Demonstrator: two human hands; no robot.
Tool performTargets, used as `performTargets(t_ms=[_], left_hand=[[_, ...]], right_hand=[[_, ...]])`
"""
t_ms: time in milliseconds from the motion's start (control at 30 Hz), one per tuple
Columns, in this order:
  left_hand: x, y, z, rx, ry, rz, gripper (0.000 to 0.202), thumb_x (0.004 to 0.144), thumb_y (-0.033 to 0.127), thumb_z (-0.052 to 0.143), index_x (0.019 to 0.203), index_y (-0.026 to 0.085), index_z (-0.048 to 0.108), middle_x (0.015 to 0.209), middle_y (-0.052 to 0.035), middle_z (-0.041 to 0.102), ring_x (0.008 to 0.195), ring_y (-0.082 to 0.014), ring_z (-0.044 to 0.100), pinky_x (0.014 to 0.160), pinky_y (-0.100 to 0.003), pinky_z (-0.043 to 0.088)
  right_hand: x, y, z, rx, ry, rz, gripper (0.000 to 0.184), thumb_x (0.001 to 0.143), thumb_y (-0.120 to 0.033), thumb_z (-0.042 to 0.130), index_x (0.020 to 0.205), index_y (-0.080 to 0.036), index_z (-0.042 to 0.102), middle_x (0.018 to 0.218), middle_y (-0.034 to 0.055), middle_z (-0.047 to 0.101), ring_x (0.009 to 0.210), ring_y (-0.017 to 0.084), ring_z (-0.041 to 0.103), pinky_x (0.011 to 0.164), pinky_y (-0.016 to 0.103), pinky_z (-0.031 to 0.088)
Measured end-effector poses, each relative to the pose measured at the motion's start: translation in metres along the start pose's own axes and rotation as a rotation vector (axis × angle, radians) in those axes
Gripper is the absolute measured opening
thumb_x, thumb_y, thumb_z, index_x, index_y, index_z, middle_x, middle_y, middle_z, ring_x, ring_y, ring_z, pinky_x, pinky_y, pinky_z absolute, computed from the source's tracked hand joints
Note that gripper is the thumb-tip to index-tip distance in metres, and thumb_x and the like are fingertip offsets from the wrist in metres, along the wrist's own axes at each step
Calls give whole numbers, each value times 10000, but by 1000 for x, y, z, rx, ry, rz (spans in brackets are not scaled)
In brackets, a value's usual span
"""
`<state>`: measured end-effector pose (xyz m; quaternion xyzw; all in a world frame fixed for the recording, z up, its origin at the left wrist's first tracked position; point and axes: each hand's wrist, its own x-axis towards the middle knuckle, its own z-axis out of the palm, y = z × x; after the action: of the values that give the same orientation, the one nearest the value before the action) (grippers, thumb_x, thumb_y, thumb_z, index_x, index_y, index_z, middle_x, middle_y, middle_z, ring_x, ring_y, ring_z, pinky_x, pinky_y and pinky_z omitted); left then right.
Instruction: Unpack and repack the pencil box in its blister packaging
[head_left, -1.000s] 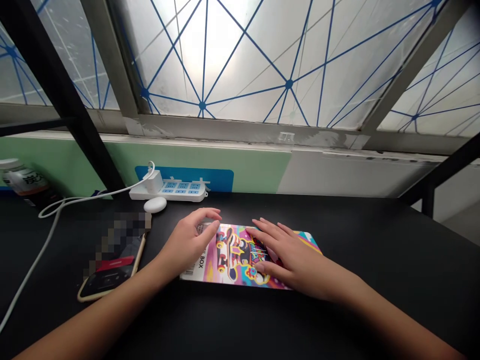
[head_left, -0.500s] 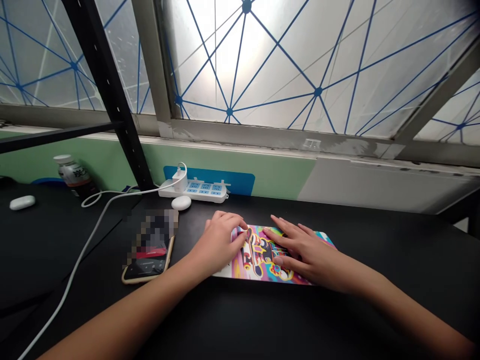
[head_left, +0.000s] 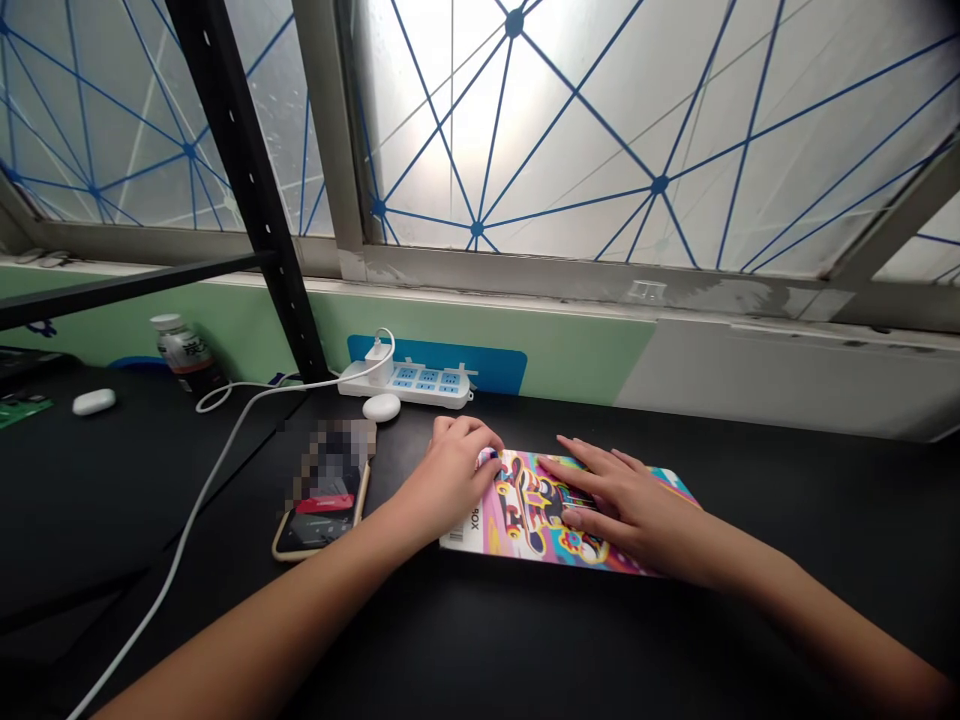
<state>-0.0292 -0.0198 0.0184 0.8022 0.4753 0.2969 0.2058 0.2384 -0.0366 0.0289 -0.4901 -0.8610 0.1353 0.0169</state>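
Observation:
A flat, brightly printed box [head_left: 525, 510] with a skateboard picture lies on the black table [head_left: 675, 640] in front of me. My left hand [head_left: 450, 478] rests on the box's left end, its fingers curled over the far left corner and gripping the edge. My right hand [head_left: 626, 505] lies flat on the lid with its fingers stretched out and apart, pressing on the picture.
A phone [head_left: 322, 500] lies left of the box. Behind are a white earbud case [head_left: 381, 407], a white power strip [head_left: 409, 380] with a charger and its cable [head_left: 202, 490], a bottle [head_left: 184, 355], a second white case [head_left: 94, 401], a black post [head_left: 247, 190] and the window.
My left fingers have curled from an open pose onto the box's far left corner. The right hand stays flat on the lid. The view has turned to the left, showing more of the left table.

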Motion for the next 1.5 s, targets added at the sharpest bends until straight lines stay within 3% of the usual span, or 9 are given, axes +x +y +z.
performTargets(t_ms=[367,600,767,933,1033,1167,1300,1400,1500], left_hand=[[-3,10,1,-70,-38,-23,130,940,255,575,1029,253,669,1237,-66,583,1233,-279,434,1063,-443,425],[-5,17,2,-107,7,-49,143,947,336,556,969,264,678,1208,-41,627,1226,-265,456,1048,-444,435],[-4,8,3,30,-2,16,234,962,194,455,1050,243,667,1238,-60,613,1201,-258,467,1028,-422,452],[-4,5,-7,352,-1,80,284,950,188,441,1172,211,616,1360,-114,557,1216,-301,485,933,-422,485],[-5,10,-14,568,-58,-23,334,966,303,458,1261,194,567,1217,-164,634,1083,-335,584,825,-430,497],[-6,15,-20,631,-204,-167,364,1002,418,391,1170,163,589,870,-137,717,798,-323,686,707,-403,501],[-5,13,-19,585,-239,-147,326,977,235,396,1268,151,514,831,-129,720,712,-313,702,613,-356,492],[-4,10,-16,549,-236,-146,510,884,88,436,1391,129,413,875,-145,711,740,-315,704,594,-339,489],[-4,10,-14,496,-247,-155,629,845,56,456,1459,120,335,921,-158,704,775,-316,701,614,-344,499]], right_hand=[[-5,16,0,-11,-19,-4,603,926,-649,493,1488,-500,330,1648,-23,192,1473,393,240,1159,670,200],[8,-8,5,-51,31,-59,573,962,-622,442,1503,-460,343,1642,16,238,1472,363,277,1148,644,256],[14,-19,6,-33,37,-42,588,968,-630,409,1517,-431,340,1609,36,335,1459,342,318,1145,643,256],[10,0,9,-16,85,41,673,917,-676,463,1511,-367,394,1545,59,449,1403,371,402,1148,635,260],[7,20,9,8,104,93,688,896,-702,465,1474,-329,464,1475,88,531,1343,383,468,1119,601,330],[5,40,6,49,129,151,674,861,-730,479,1373,-300,575,1406,104,585,1255,399,540,1062,569,413],[4,49,-2,99,86,138,625,848,-700,536,1305,-282,619,1375,105,603,1211,375,580,1027,503,470],[3,51,-8,151,58,123,600,850,-676,559,1283,-267,629,1357,109,613,1203,356,593,1016,461,486],[3,54,-10,175,50,125,601,842,-673,572,1282,-268,629,1360,104,614,1205,354,595,1012,446,492]])
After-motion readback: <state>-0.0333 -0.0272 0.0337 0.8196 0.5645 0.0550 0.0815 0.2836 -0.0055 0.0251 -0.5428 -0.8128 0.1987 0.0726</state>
